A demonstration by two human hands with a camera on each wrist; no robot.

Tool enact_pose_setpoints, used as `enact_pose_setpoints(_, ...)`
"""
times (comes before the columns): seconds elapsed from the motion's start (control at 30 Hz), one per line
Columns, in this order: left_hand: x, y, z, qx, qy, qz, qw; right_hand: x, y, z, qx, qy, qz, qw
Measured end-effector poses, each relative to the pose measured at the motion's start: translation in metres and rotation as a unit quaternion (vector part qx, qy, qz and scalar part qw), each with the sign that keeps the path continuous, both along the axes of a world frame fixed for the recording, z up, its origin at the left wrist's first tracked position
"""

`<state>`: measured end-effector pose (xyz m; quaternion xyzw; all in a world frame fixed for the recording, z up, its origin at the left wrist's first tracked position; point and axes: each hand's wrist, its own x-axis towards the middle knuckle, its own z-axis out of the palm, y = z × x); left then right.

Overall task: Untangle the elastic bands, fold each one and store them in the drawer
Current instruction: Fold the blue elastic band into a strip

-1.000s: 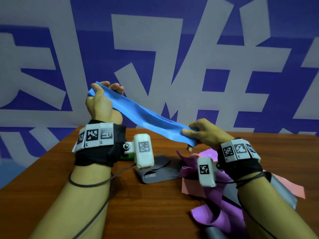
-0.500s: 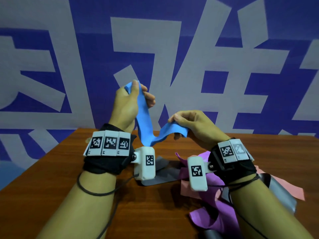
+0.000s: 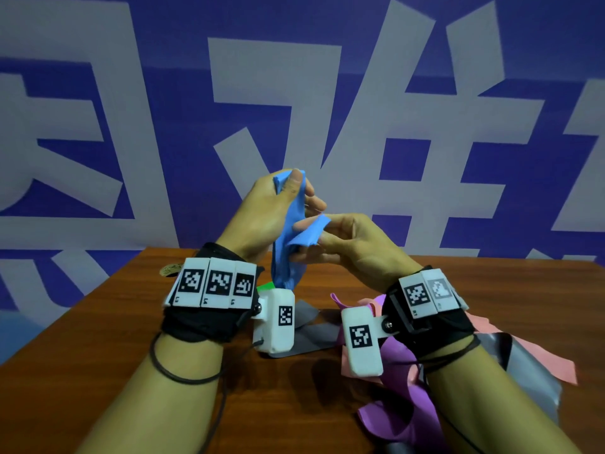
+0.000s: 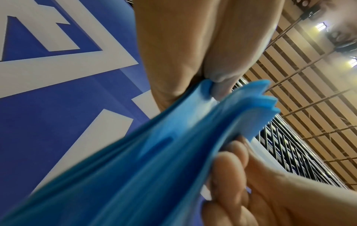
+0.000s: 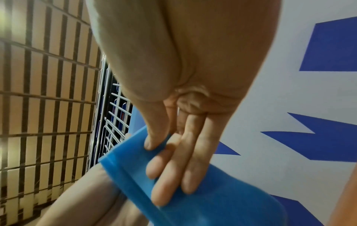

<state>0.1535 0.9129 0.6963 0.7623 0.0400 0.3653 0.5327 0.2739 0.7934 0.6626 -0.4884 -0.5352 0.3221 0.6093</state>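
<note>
I hold a blue elastic band (image 3: 288, 253) doubled over in the air above the table. My left hand (image 3: 288, 188) pinches its upper end between thumb and fingers; the left wrist view shows several stacked blue layers (image 4: 193, 137) at that pinch. My right hand (image 3: 314, 234) pinches the other end just below and to the right, thumb on top and fingers under the blue band (image 5: 203, 191). The loop hangs down between my wrists. A grey band (image 3: 307, 335) lies flat on the table under my hands. Purple (image 3: 402, 404), pink (image 3: 550, 365) and grey bands lie tangled at right.
The brown wooden table (image 3: 98, 339) runs to a blue wall with large white shapes (image 3: 131, 126). A small green object (image 3: 266, 286) and a round brass-coloured thing (image 3: 170, 269) sit near the far left of the table. No drawer is in view.
My hands have come together from a wide stretch. The blue band went from taut and long to folded, its two ends now close and its loop hanging down.
</note>
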Motion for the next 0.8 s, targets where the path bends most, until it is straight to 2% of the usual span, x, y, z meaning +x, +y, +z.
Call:
enact_pose_setpoints(0.1,0.001,-0.001,-0.001,0.008,-0.001,-0.007,1.000,-0.005,0.001,0.002,0.010,-0.031,-0.061,0.998)
enact_pose_setpoints(0.27,0.004,-0.008,0.001,-0.009,0.015,-0.061,0.998,-0.013,0.003,0.004,0.038,-0.055,-0.112,0.991)
enact_pose_setpoints(0.4,0.008,-0.005,-0.002,-0.005,0.026,-0.039,0.999,-0.014,0.005,0.004,0.047,-0.064,-0.134,0.988)
enact_pose_setpoints(0.57,0.006,-0.009,-0.001,-0.060,0.008,-0.036,0.997,-0.018,0.005,0.008,0.078,-0.082,-0.153,0.982)
enact_pose_setpoints(0.7,0.004,-0.002,-0.002,-0.076,0.008,0.027,0.997,-0.017,0.002,0.013,0.122,-0.057,-0.169,0.976)
enact_pose_setpoints(0.8,0.006,-0.002,-0.004,-0.017,0.054,0.011,0.998,-0.019,0.001,0.015,0.128,-0.031,-0.155,0.979)
